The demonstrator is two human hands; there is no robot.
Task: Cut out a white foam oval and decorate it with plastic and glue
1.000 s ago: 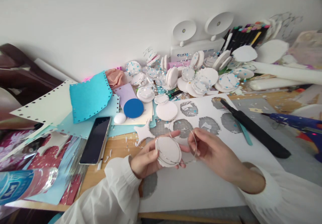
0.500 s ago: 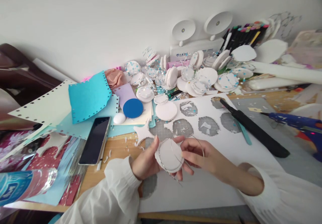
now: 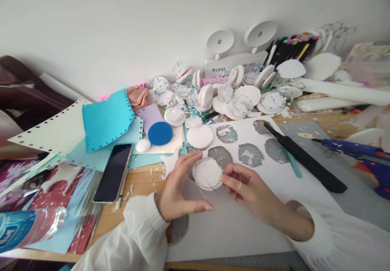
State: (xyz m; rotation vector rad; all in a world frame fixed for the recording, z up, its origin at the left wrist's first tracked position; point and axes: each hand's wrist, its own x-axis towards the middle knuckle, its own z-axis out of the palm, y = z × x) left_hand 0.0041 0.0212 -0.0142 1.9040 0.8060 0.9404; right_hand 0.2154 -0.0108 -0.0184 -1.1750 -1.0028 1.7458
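Note:
A white foam disc [image 3: 207, 173] with thin silvery wire [image 3: 199, 187] looped around it is up off the white sheet. My right hand [image 3: 242, 183] pinches the disc's right edge between thumb and fingers, and a loop of the wire curves past these fingers. To the disc's left, my left hand [image 3: 183, 189] is spread wide, fingers above and thumb below, apart from the disc or barely at its edge. Under both hands lies the white foam sheet [image 3: 237, 226] with several round holes cut through it. Behind my left hand is a white star-like offcut [image 3: 169, 162].
Wire-wrapped white discs [image 3: 240, 96] are heaped along the wall. A black-handled tool [image 3: 310, 163] and a blue glue gun [image 3: 353, 151] lie at right. On the left are a phone [image 3: 113, 173], coloured sheets [image 3: 106, 120], a blue disc [image 3: 160, 133] and a plastic bottle [image 3: 30, 226].
My left hand has let go of the disc and spread open. The disc has risen slightly, held by my right hand. The view has shifted a little.

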